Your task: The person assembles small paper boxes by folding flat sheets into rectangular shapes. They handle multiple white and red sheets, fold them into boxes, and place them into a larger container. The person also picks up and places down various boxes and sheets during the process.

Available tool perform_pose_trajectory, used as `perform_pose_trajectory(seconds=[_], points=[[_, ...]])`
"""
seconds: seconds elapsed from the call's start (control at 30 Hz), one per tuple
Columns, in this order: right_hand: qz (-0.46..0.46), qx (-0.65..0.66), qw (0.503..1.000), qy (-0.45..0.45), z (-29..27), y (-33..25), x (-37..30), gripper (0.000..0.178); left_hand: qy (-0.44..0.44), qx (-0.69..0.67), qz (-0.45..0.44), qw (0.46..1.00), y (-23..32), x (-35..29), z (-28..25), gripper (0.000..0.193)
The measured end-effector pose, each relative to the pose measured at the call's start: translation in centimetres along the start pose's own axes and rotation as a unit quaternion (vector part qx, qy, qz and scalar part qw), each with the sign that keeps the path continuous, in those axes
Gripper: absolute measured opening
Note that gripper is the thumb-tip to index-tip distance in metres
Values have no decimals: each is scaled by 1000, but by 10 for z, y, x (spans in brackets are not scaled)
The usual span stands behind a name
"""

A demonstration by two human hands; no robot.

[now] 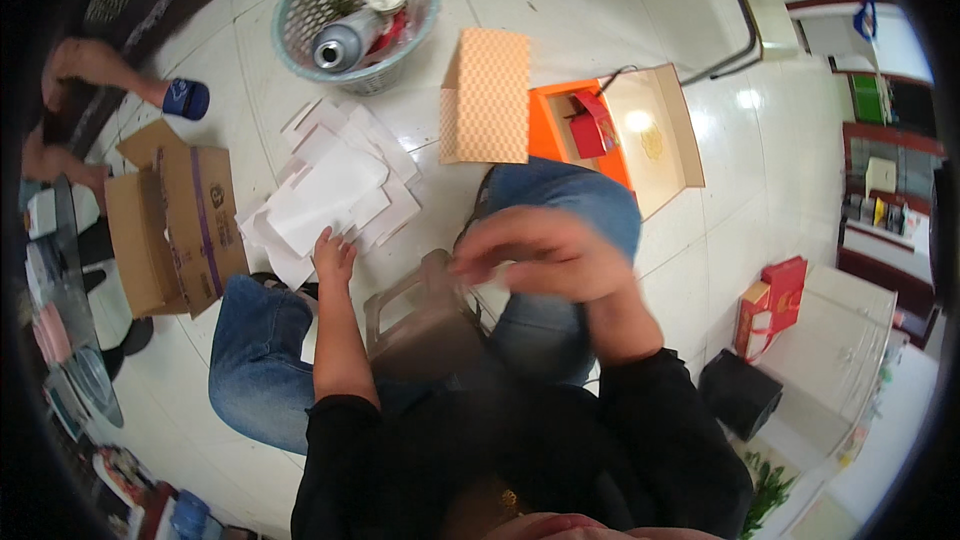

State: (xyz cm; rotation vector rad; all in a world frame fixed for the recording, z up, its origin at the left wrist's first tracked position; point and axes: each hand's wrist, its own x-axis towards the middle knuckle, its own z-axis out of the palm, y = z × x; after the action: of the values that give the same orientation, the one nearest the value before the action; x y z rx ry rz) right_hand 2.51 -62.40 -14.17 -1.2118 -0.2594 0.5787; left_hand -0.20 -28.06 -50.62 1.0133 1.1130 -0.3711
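My left hand (335,252) reaches over the near edge of a loose stack of flattened white cardboard (330,190), its fingers apart and nothing in them. Whether the fingertips touch the top sheet I cannot tell. Above my right knee, my right hand (545,252) is smeared by motion, so its fingers cannot be made out clearly. Beyond that knee stands a checkered tan box (492,95). To its right lies an opened orange box (557,120) with a small red box (592,130) in it.
A brown cardboard carton (180,225) stands open at the left, near another person's slippered foot (186,98). A perforated basket (356,80) holding a grey bottle and rubbish is at the back. Between my legs is a stool (425,325). Red gift bags (783,295) stand at the right.
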Motion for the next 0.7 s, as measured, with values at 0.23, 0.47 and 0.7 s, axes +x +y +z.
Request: perform_pose_trajectory(seconds=[0.23,0.47,0.7], points=[[-21,47,790,611,-177,62,-137,19,-19,53,-33,998,-14,-61,6,35],[431,-403,573,569,-225,229,-231,72,-1,151,-61,987,-34,-93,-3,32],[433,-407,577,561,-214,250,-213,82,-67,202,-28,977,-30,-111,25,32]])
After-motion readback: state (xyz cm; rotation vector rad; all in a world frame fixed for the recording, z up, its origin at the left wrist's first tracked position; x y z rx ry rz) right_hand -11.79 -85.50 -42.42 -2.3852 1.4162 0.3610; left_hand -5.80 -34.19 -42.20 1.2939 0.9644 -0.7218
